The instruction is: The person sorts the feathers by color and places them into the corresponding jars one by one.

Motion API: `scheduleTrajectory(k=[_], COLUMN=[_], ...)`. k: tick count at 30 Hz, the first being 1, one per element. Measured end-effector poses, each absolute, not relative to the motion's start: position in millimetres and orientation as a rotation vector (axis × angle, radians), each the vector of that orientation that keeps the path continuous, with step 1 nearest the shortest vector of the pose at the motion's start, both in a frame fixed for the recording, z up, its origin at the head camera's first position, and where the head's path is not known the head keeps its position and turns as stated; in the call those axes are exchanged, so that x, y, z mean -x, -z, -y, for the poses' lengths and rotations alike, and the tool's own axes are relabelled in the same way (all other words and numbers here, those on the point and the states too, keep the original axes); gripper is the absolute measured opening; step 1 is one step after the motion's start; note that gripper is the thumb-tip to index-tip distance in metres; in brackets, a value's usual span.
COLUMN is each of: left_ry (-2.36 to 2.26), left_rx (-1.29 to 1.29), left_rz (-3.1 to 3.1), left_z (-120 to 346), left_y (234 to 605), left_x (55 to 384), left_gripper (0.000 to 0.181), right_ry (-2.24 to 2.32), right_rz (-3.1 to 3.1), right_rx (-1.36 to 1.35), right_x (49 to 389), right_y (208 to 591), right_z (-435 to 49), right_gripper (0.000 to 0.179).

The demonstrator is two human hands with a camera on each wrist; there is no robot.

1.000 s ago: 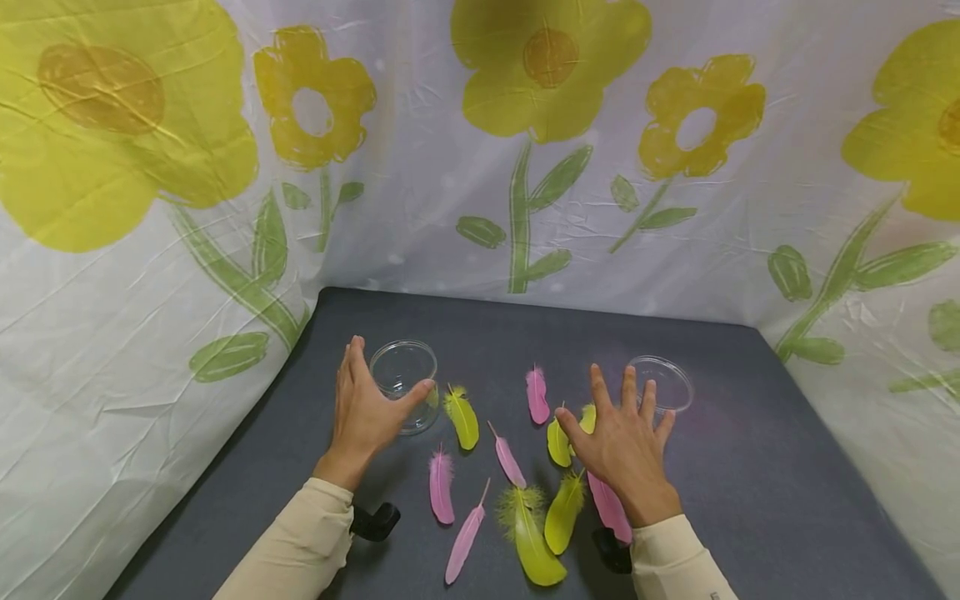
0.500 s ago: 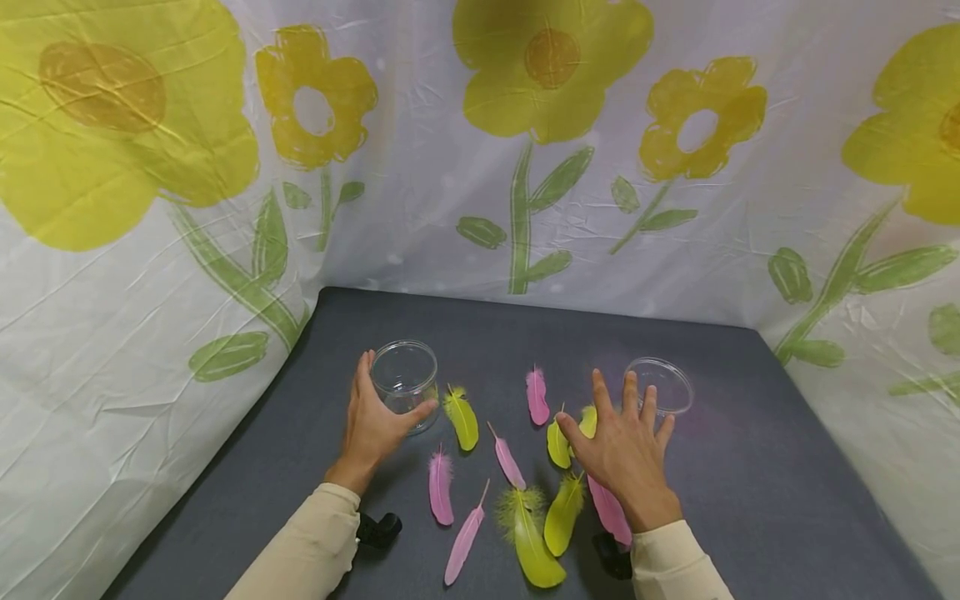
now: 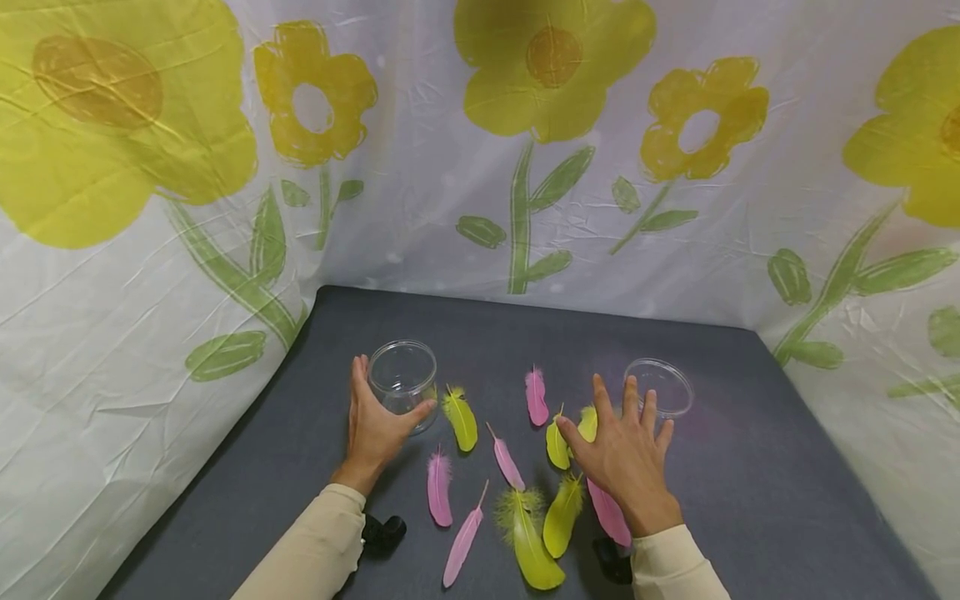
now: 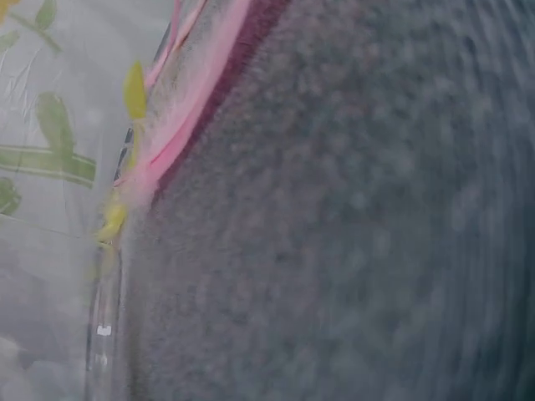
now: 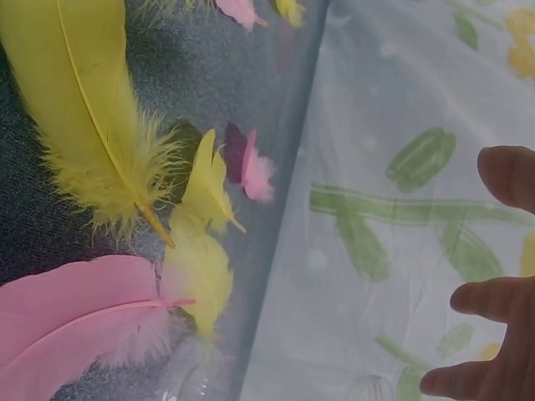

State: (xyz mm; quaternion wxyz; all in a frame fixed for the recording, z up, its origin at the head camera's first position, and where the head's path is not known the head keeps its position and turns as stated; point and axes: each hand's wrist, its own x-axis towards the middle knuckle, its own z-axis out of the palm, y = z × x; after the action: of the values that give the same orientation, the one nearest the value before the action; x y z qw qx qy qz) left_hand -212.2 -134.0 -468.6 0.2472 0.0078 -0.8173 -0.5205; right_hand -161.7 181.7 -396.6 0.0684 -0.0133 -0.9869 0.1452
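In the head view a clear, round jar (image 3: 408, 367) stands upright at the left of the dark table. My left hand (image 3: 378, 432) is wrapped round its near left side, thumb across the front and fingers along the left wall. My right hand (image 3: 624, 458), palm down with spread fingers, is over the right-hand feathers. Its fingertips overlap a clear, round lid (image 3: 669, 388). Partly under this hand lie a pink feather (image 3: 609, 512) and a small yellow feather (image 3: 588, 421). The right wrist view shows some of its fingers (image 5: 493, 301) apart, holding nothing.
Several pink and yellow feathers lie between the hands, among them a large yellow feather (image 3: 536, 554), a pink feather (image 3: 462, 546) and a yellow feather (image 3: 461, 421) beside the jar. A flower-printed white curtain (image 3: 420, 208) encloses the dark tabletop (image 3: 787, 500).
My left hand has moved slightly right, closing in round the jar's side. The right hand has barely shifted, and the feathers lie as before.
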Motion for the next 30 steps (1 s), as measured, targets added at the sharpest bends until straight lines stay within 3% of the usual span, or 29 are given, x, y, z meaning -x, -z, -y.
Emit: scheduleTrajectory(k=[17,30], left_ry=[1.432,1.407], left_rx=[-0.118,-0.11], left_rz=[2.315,2.334], left_z=[141,146], left_y=[482,479], left_x=[217,217], left_gripper=[0.118,0.099], right_ry=[-0.437,-0.429], right_rz=[2.97,2.954], right_rx=[0.035,0.008], right_x=[163,163], right_y=[399,399], right_z=[-181,-180], right_gripper=[0.088,0.087])
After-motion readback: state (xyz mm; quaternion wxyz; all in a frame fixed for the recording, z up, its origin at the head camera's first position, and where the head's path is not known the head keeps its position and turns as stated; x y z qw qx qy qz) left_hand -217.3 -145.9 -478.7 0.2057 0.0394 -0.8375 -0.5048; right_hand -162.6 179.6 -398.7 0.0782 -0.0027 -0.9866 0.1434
